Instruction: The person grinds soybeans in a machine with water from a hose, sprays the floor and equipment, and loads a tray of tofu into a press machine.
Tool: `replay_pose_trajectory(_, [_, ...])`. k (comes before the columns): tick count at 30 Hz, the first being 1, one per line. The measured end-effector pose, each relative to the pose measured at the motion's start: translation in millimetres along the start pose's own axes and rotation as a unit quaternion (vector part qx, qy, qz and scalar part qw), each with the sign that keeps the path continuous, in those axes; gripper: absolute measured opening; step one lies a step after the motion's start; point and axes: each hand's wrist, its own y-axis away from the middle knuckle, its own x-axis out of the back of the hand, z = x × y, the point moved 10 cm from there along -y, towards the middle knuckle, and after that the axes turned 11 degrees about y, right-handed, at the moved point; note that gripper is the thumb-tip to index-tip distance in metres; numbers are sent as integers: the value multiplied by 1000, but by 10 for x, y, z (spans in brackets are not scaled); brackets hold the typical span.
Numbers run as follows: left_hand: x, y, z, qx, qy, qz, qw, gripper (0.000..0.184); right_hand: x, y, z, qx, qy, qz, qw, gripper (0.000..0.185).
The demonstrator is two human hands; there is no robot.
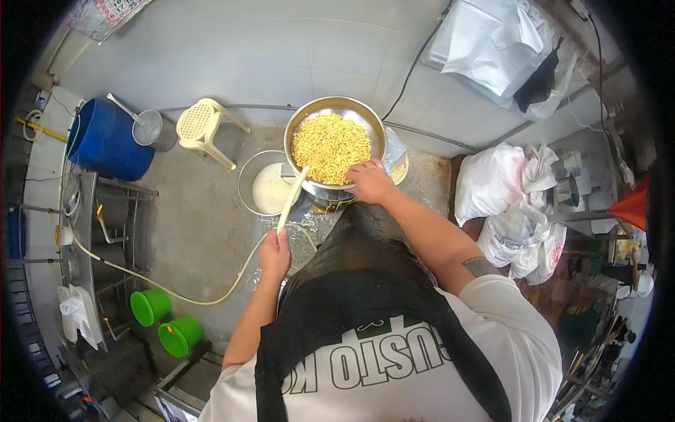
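A wide steel bowl (382, 130) full of yellow kernels (332, 144), which look like corn, stands in front of me. In my left hand (275, 254) is a long pale stick (290, 202), its fingers wrapped round the lower end. The far tip of the stick reaches into the kernels. My right hand (370, 181) grips the near right rim of the bowl, fingers bent over the edge beside the kernels. Left of that bowl, lower down, a metal pot (244, 184) holds a cloudy whitish mass. What supports the bowl is mostly hidden.
A pale hose (190, 300) curves across the wet floor from the left wall. A cream stool (202, 123), a blue barrel (116, 141) and two green buckets (181, 336) stand left. White sacks (490, 183) are piled at right. A metal sink stand (88, 211) lines the left wall.
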Motion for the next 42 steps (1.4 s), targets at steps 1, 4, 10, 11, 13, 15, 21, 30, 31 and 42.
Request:
replay_pose_trajectory(1, [-11,4,0,10,2,-4,1000,38,14,-6,-1,2,3,11,1000,42])
replay_pose_trajectory(4, [2,-84,-11,-16,21,10,1000,39,19,-17,-4,-1,4,-8,1000,41])
replay_pose_trajectory(10, [50,-611,-3,-27,78,101,991,41,69,0,-28,4,7,-1,1000,39])
replay_pose_trajectory(11, [13,-717,2,-27,80,102,991,41,72,4,-34,5,9,-1,1000,39])
replay_pose_trajectory(13, [-27,-920,-69,-16,105,141,984,36,66,-5,-32,3,13,-1,1000,39])
replay_pose_trajectory(15, [-176,-1097,-139,18,138,123,983,36,65,-13,-36,5,14,0,1000,38])
replay_pose_trajectory(21, [-766,-1403,-332,105,218,69,968,34,140,-29,-128,27,9,2,1000,37])
replay_pose_trajectory(30, [-984,-1405,106,63,155,68,984,41,71,-74,-117,34,19,21,999,44])
replay_pose_trajectory(31, [-971,-1401,105,50,154,73,984,41,63,-69,-116,33,26,20,999,43])
replay_pose_trajectory(42, [-929,-1406,138,43,154,55,986,41,87,-69,-126,25,34,-3,999,41])
